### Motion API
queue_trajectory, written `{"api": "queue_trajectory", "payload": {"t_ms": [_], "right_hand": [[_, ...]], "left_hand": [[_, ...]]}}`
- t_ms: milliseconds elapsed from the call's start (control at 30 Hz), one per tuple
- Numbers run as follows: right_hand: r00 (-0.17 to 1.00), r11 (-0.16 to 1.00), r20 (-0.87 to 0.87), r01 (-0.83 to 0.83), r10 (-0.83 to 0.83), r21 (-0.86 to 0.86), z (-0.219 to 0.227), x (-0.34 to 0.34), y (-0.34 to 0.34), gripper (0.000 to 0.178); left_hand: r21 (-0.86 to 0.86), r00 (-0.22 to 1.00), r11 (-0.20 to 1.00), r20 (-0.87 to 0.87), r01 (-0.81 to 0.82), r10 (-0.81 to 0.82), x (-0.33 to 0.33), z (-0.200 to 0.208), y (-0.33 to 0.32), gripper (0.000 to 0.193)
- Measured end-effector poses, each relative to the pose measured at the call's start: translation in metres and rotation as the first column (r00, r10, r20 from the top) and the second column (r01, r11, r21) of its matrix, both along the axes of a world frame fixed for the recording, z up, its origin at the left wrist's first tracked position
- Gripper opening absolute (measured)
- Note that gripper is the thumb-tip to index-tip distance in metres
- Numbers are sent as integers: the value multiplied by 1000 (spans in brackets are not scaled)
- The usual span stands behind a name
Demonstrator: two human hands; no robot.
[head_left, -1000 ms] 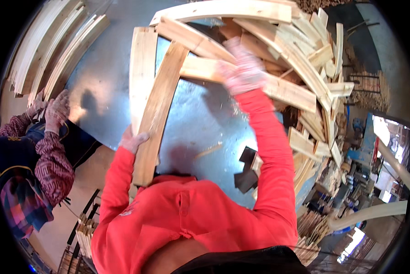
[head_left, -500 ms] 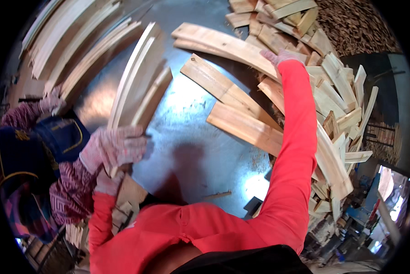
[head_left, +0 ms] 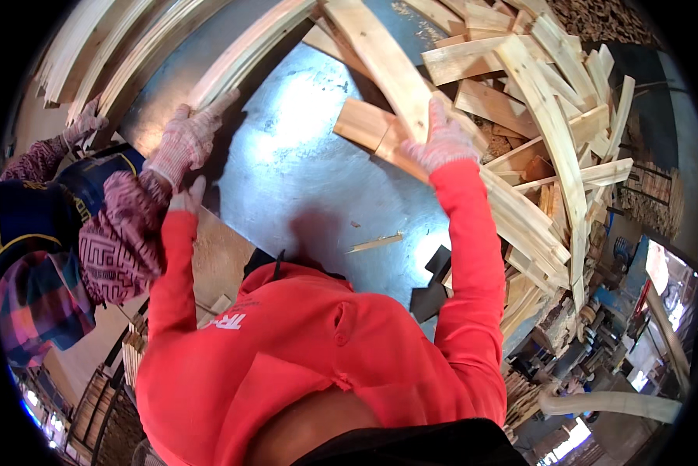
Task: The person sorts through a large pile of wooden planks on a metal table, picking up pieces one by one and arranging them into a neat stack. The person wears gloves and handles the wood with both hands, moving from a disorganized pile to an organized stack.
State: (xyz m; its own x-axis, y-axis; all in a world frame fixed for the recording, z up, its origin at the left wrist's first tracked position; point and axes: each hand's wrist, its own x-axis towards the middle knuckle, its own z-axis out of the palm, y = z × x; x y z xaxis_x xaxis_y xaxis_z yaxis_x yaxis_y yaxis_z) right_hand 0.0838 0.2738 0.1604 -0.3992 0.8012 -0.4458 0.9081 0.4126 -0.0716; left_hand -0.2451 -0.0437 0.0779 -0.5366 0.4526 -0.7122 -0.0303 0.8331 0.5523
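My right hand (head_left: 447,141), in a pale knit glove, is closed on the near end of a long wooden board (head_left: 384,62) that slants away to the far left. Beneath that hand and board lie shorter boards (head_left: 364,124) on the shiny metal table (head_left: 287,179). My left hand (head_left: 187,197), also gloved, is beside a co-worker's gloved hand (head_left: 186,144); its thumb points up, but its other fingers are hidden. That co-worker's hand rests on the near end of a stack of long boards (head_left: 248,50).
A jumbled heap of boards (head_left: 512,109) covers the table's right side. At far left, the co-worker's other gloved hand (head_left: 87,124) touches more stacked boards (head_left: 123,46). A wood splinter (head_left: 376,242) lies near the table's front edge, with dark blocks (head_left: 430,287) to its right.
My right hand has come nearer, and the board in it now points more away from me. The co-worker's hand and its stack have moved farther away; my left hand has moved forward.
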Motion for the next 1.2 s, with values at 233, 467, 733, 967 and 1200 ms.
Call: {"api": "queue_trajectory", "payload": {"t_ms": [233,467,733,967,1200], "right_hand": [[464,-186,25,-303,-885,-935,-54,41,-123,58],[797,632,-593,-403,-114,-662,-3,10,-125,54],[982,985,97,-168,164,38,-61,86,150,98],[985,982,99,-152,141,109,-17,69,96,40],[880,856,138,-388,454,-343,49,-17,-76,32]], "left_hand": [[-420,745,905,-626,-71,-232,130,85,-7,76],[357,423,563,906,-745,-16,188,-2,12,62],[338,484,741,875,-579,-21,207,-26,113,48],[316,744,896,667,-314,26,200,-22,100,43],[309,312,583,945,-751,-99,218,3,135,49]]}}
